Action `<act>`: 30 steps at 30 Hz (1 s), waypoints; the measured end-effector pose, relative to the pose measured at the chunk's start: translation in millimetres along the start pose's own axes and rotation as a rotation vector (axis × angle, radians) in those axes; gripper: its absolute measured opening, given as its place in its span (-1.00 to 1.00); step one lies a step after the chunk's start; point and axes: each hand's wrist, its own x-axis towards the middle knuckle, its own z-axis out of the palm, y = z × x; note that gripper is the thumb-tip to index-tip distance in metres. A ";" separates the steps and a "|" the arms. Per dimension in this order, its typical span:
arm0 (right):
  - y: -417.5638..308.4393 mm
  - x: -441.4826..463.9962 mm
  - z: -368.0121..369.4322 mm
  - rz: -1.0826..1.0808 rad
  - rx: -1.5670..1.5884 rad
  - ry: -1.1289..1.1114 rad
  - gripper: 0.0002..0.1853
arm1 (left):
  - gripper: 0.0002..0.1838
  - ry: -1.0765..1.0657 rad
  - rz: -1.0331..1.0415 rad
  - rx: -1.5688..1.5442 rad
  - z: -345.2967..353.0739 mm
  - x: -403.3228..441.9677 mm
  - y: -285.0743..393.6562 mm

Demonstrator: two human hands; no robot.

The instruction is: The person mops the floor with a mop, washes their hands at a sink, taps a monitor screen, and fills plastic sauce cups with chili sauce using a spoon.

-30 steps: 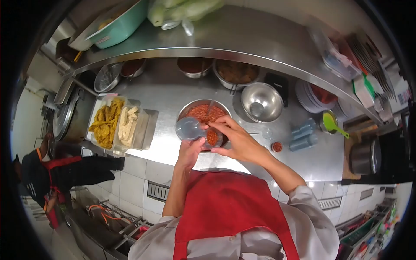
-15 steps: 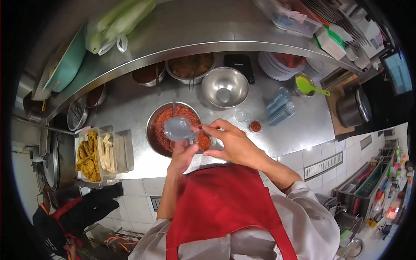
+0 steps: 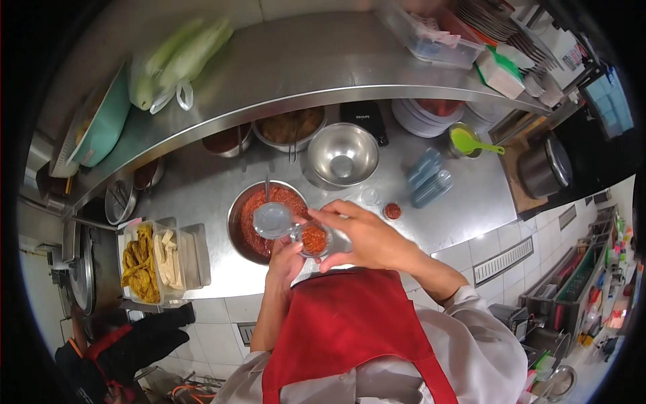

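Note:
Over the counter's front edge, my left hand [image 3: 286, 260] grips a small clear plastic sauce cup [image 3: 313, 238] from its lower left. Red chili sauce fills the cup, and its hinged clear lid [image 3: 272, 221] is folded back to the left. From the right, my right hand [image 3: 373, 236] curves round the same cup, index finger near the top rim and thumb near the lower right side. Beneath the lid and left hand stands a steel bowl [image 3: 232, 232] of red chili sauce, with a utensil handle [image 3: 267, 189] sticking up from it.
A steel mixing bowl [image 3: 343, 153] stands behind. To the right are a small filled sauce cup [image 3: 391, 211], a clear lid or cup [image 3: 369, 196], stacked clear cups [image 3: 431, 188] and a green ladle [image 3: 479, 145]. Food containers [image 3: 169, 296] sit left. A steel shelf [image 3: 303, 50] overhangs the back.
The opened lid has tilted flatter, and the cup's sauce now faces up more openly. My right fingers have moved slightly off the lid hinge. The whole view has shifted a little.

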 end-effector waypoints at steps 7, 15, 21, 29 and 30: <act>276.0 30.4 -38.3 0.558 -0.409 0.658 -0.73 | -0.41 0.015 0.119 -0.214 -13.5 -16.4 13.8; 365.5 21.8 13.1 0.669 -0.615 0.534 -0.65 | -0.41 0.180 0.209 -0.181 -25.5 -38.2 39.5; 389.4 25.4 19.1 0.500 -0.804 0.336 -0.70 | -0.39 0.200 0.189 -0.175 -20.5 -25.0 46.1; 327.1 36.2 -14.8 0.884 0.499 0.712 -0.67 | -0.33 0.095 0.175 -0.155 -24.2 -14.2 53.8; 315.7 36.2 -1.6 0.727 0.273 0.642 -0.65 | -0.35 0.087 0.164 -0.155 -24.0 -14.1 52.7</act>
